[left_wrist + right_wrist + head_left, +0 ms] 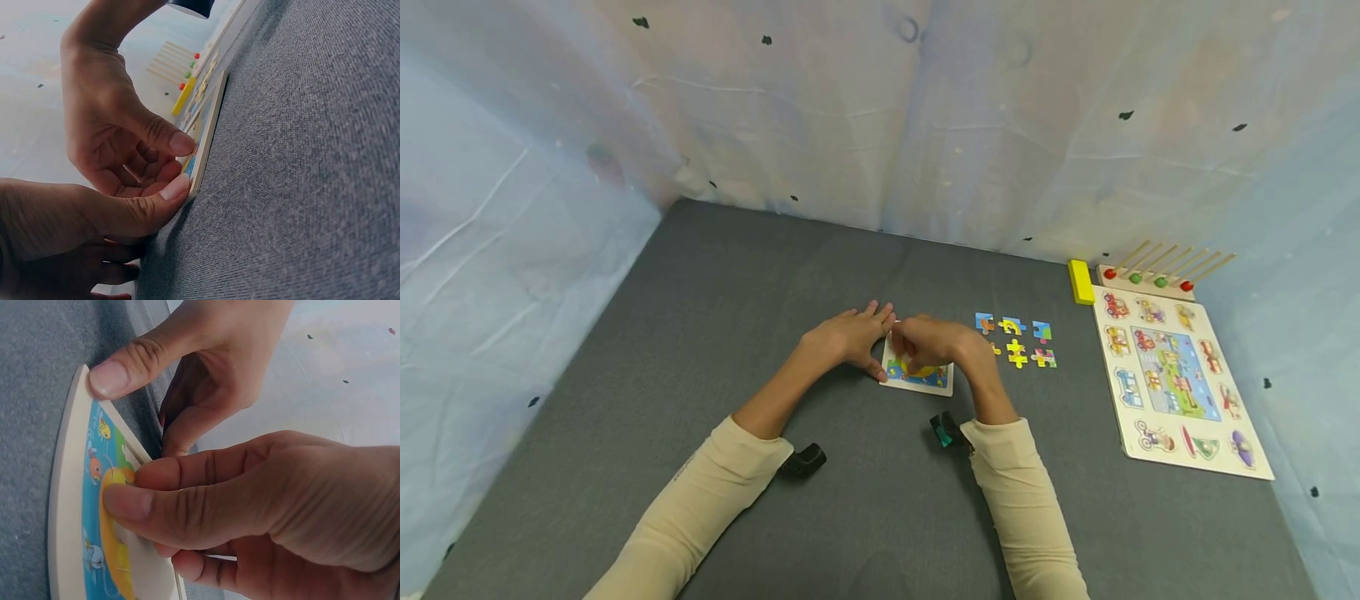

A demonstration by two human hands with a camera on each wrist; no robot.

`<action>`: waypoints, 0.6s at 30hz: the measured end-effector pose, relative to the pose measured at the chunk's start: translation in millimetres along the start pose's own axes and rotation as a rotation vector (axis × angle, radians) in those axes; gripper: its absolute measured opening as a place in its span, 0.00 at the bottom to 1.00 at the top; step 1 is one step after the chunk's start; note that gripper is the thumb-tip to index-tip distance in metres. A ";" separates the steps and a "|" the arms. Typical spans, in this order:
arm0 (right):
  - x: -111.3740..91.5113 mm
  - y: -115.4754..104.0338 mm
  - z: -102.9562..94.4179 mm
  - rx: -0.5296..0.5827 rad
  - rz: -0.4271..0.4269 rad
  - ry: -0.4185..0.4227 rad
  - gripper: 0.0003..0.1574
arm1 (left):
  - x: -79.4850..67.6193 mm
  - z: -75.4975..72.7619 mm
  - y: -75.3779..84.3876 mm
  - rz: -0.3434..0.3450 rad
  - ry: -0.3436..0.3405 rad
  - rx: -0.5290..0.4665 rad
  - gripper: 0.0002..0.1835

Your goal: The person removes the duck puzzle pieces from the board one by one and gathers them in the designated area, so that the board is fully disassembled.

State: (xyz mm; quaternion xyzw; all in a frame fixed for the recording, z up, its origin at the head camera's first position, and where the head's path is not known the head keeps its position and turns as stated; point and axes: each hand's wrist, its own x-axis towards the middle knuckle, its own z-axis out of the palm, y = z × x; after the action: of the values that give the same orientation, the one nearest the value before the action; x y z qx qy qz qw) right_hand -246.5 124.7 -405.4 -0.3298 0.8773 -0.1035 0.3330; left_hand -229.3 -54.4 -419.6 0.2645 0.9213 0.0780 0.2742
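Observation:
A small wooden jigsaw tray (917, 389) lies on the grey table, its rim pale and its picture showing blue water, small fish and a yellow shape. My left hand (846, 336) rests at its left side, fingers spread and thumb pressing the near left corner. Over the tray, my right hand (938, 337) is bent down with curled fingers. In the right wrist view its thumb (131, 501) and forefinger pinch at a yellow-orange puzzle piece (115, 534) within the picture. The right hand hides the tray's far part; bare wood shows under its palm.
Several loose puzzle pieces (1017, 353) lie right of the tray. Farther right are a large picture board (1157, 442) with vehicle shapes, a yellow block (1081, 282) and a peg stand (1142, 283) with red and green beads. Pale sheeting walls the table's back and sides.

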 end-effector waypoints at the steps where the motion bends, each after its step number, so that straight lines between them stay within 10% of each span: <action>1: 0.0 -0.1 0.1 -0.002 0.001 -0.001 0.17 | 0.0 0.1 -0.1 0.000 -0.001 0.000 0.60; 18: -0.3 -0.3 -1.6 -0.003 -0.021 -0.009 0.15 | 0.6 0.2 -1.0 0.005 -0.002 0.005 0.60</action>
State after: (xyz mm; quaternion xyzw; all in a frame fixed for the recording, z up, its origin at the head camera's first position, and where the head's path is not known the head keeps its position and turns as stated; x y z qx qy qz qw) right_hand -247.2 124.6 -404.0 -0.3398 0.8725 -0.1041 0.3352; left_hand -230.0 -55.0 -420.4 0.2679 0.9204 0.0759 0.2744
